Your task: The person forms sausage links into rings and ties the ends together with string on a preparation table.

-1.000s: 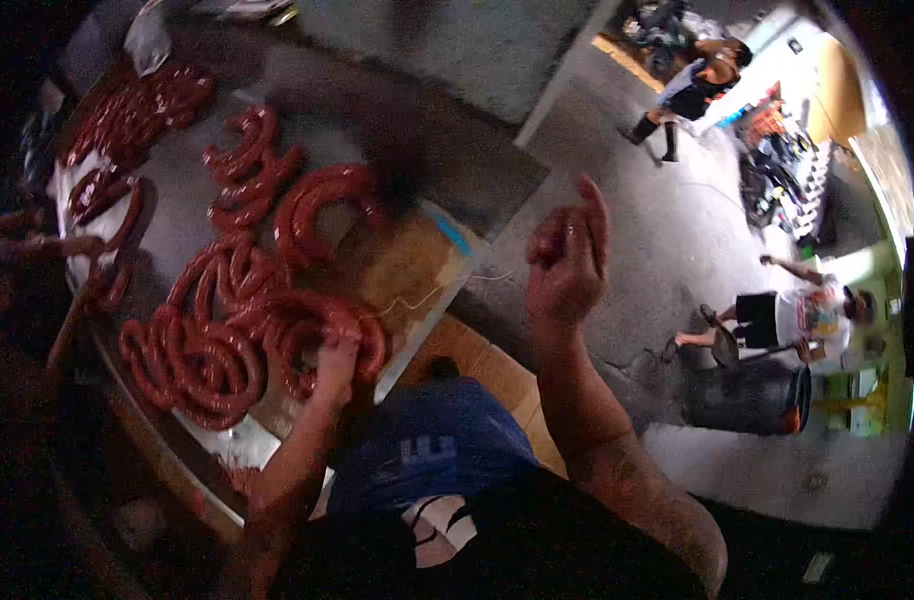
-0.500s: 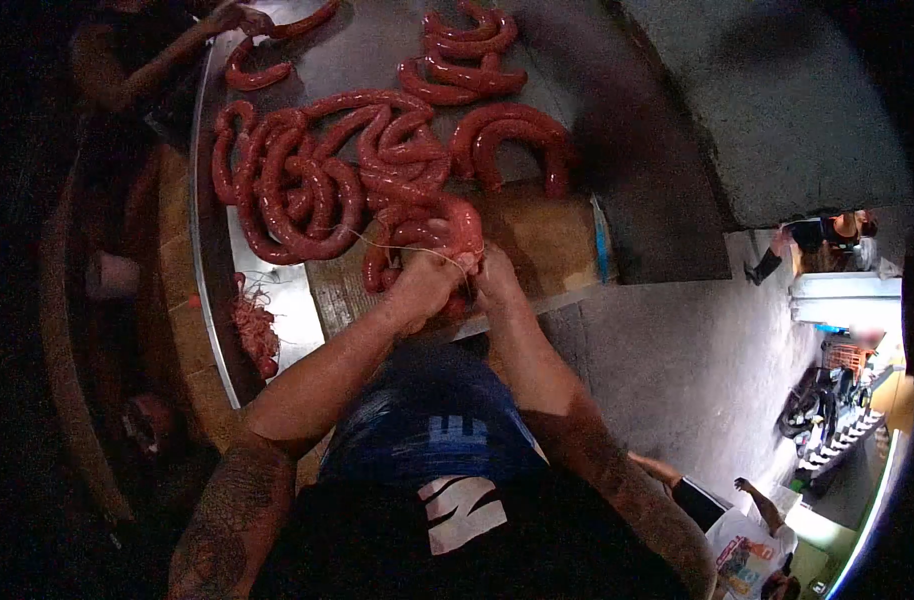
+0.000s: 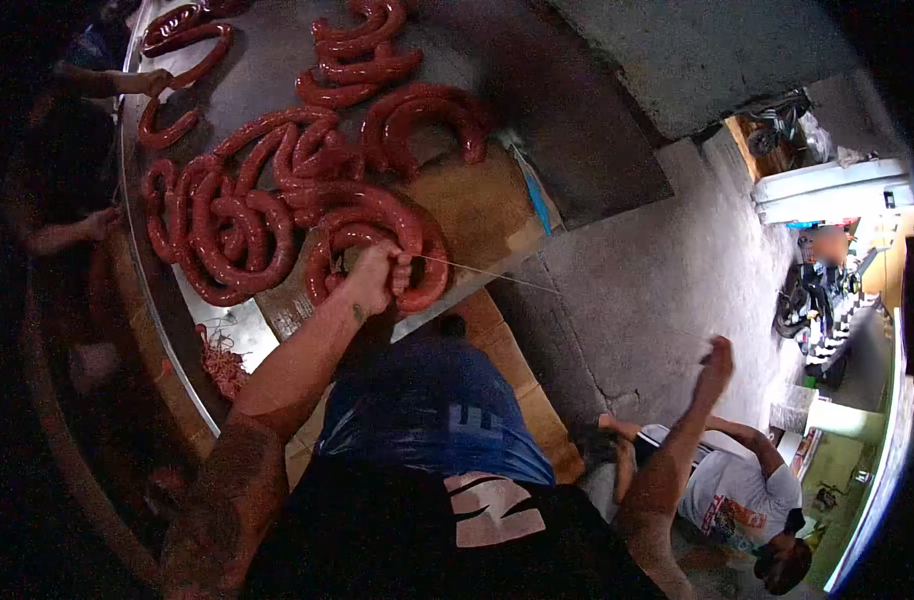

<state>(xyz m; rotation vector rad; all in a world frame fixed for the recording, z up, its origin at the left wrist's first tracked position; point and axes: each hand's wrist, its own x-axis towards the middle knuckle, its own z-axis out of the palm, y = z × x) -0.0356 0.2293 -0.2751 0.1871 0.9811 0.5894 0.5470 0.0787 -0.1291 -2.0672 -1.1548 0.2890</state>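
My left hand [image 3: 377,275] is closed in a fist at the near edge of the board, over a thick curved raw sausage [image 3: 432,250]. A thin pale string [image 3: 492,272] leaves this fist and stretches right, fading from sight against the floor. My right hand [image 3: 715,368] is raised far out to the right, fingers closed, in line with the string; the string's end there is too fine to see. Long coils of red raw sausage [image 3: 232,235] lie heaped beside my left hand. Under the near coils is a brown board [image 3: 482,205].
Curved sausages [image 3: 362,65] lie farther up the metal table [image 3: 262,60]. A tangle of string [image 3: 222,365] sits at its left edge. A co-worker's hand [image 3: 155,82] touches sausage at upper left. Another person [image 3: 742,490] is at lower right, near my right forearm.
My hands were together at the sausage end; now my right hand has swung far out to the right and the string is drawn out straight. The view has shifted, with the table farther left.
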